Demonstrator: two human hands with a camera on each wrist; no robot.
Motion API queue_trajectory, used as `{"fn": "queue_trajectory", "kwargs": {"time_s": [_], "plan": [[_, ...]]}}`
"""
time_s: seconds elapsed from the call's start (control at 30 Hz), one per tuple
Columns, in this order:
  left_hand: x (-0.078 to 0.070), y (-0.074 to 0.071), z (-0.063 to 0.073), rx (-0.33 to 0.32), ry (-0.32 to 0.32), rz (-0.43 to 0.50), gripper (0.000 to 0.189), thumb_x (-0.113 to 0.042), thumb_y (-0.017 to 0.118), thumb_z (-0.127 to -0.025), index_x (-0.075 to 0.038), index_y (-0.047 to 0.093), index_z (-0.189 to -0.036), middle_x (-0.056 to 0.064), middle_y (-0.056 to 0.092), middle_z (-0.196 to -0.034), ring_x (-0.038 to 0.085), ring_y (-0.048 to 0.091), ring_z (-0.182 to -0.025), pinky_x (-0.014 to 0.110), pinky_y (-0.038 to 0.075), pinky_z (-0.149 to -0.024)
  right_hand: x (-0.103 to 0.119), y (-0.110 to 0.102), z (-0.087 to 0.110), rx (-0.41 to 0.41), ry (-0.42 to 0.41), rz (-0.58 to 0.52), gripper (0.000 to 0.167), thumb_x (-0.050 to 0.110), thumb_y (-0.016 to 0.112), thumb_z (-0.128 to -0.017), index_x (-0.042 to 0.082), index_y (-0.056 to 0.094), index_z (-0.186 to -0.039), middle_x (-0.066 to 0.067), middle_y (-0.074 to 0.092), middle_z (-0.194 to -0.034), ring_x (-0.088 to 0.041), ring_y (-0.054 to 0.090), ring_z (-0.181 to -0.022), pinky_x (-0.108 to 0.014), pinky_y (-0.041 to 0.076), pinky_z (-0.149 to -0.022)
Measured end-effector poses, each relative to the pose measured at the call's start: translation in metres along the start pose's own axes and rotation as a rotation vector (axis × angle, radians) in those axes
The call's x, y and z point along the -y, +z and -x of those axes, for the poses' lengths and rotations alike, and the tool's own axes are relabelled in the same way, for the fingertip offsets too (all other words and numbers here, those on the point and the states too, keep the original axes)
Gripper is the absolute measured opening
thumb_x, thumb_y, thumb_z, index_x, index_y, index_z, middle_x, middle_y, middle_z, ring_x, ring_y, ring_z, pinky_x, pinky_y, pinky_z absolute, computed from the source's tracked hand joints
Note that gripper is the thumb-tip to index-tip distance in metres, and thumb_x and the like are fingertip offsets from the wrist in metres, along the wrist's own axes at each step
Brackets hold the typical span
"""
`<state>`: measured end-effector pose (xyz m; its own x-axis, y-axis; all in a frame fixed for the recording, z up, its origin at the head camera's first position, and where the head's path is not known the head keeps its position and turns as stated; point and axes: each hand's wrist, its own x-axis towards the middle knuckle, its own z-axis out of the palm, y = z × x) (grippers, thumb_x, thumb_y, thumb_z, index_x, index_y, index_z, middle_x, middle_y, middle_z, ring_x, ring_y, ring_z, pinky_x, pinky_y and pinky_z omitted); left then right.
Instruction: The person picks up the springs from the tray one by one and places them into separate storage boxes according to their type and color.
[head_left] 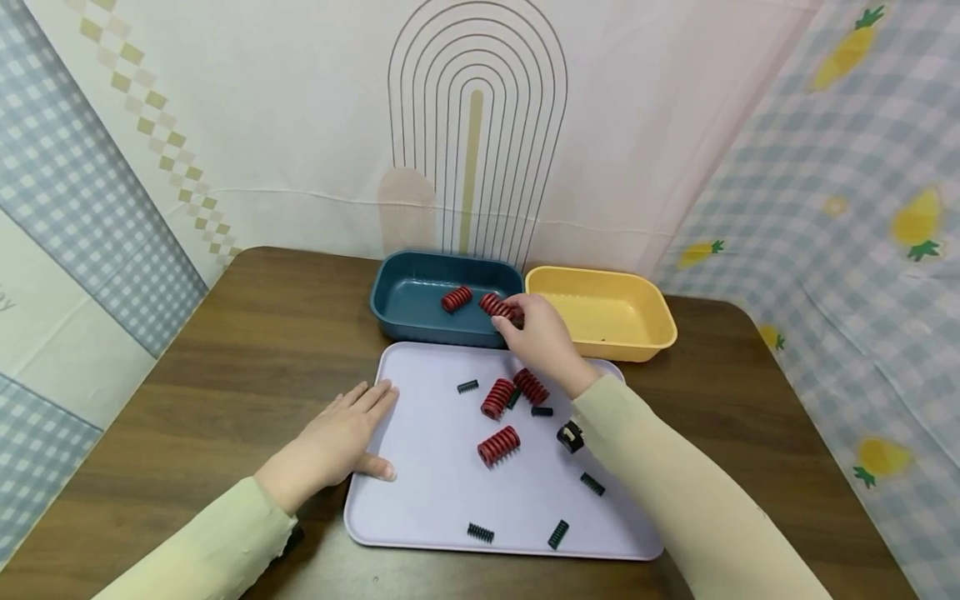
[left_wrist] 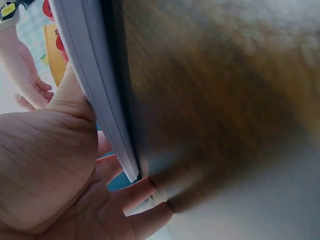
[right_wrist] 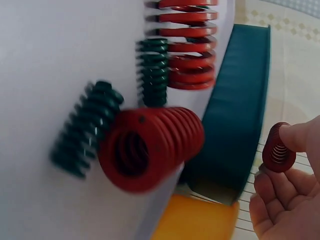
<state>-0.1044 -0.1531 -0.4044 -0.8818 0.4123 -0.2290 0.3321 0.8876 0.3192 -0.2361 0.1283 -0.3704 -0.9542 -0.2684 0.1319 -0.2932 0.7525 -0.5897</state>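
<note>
Over the right part of the blue bin (head_left: 405,325), my right hand (head_left: 547,337) pinches a large red coil spring (head_left: 495,306) between thumb and fingers; the right wrist view shows the held spring (right_wrist: 272,155) too. Another red spring (head_left: 457,299) lies inside that bin. My left hand (head_left: 337,437) rests with straight fingers at the left edge of the lilac tray (head_left: 427,500). On the tray are three red springs, one in the middle (head_left: 498,446) and a pair (head_left: 497,398) closer to the bin, plus several small dark green springs (head_left: 481,532).
A yellow bin (head_left: 660,337) stands right of the blue one, behind the tray. Bins and tray sit on a brown wooden table (head_left: 225,392). Patterned cloth (head_left: 315,125) hangs at the back and along both sides.
</note>
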Motion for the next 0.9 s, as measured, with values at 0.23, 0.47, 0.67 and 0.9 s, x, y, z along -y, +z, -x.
{"fn": "queue_trajectory", "kwargs": {"time_s": [0.23, 0.47, 0.67, 0.9], "plan": [[0.001, 0.000, 0.001, -0.012, 0.005, -0.004, 0.105, -0.052, 0.079, -0.070, 0.000, 0.032, -0.149, 0.020, 0.026, -0.155, 0.044, 0.021, -0.140, 0.061, 0.022, -0.109, 0.001, 0.015, -0.009, -0.032, -0.027, 0.072, 0.034, 0.032, 0.063, -0.095, 0.007, 0.063, -0.118, -0.006, 0.059, -0.107, -0.020, 0.052, -0.092, -0.037, 0.047, -0.083], [0.001, 0.002, 0.000, -0.007, 0.005, -0.007, 0.106, -0.053, 0.078, -0.070, -0.001, 0.031, -0.150, 0.019, 0.025, -0.156, 0.044, 0.021, -0.141, 0.061, 0.022, -0.109, 0.000, 0.016, -0.008, -0.033, -0.042, 0.100, 0.023, 0.027, 0.064, -0.095, 0.009, 0.068, -0.107, -0.004, 0.058, -0.097, -0.019, 0.050, -0.084, -0.033, 0.044, -0.073], [0.002, 0.002, -0.001, -0.008, 0.003, -0.008, 0.106, -0.053, 0.078, -0.070, -0.001, 0.031, -0.150, 0.019, 0.025, -0.155, 0.044, 0.021, -0.141, 0.061, 0.022, -0.109, -0.001, 0.017, -0.009, -0.036, -0.035, 0.085, 0.024, 0.028, 0.063, -0.095, 0.009, 0.067, -0.110, -0.004, 0.060, -0.101, -0.020, 0.052, -0.090, -0.039, 0.043, -0.084], [0.002, 0.002, -0.001, -0.005, -0.002, -0.002, 0.106, -0.053, 0.078, -0.070, -0.001, 0.031, -0.150, 0.020, 0.025, -0.156, 0.044, 0.021, -0.141, 0.061, 0.022, -0.109, -0.002, 0.014, -0.008, -0.054, -0.018, -0.008, 0.030, 0.027, 0.063, -0.095, 0.008, 0.062, -0.118, -0.006, 0.062, -0.115, -0.024, 0.056, -0.108, -0.040, 0.045, -0.096]]}}
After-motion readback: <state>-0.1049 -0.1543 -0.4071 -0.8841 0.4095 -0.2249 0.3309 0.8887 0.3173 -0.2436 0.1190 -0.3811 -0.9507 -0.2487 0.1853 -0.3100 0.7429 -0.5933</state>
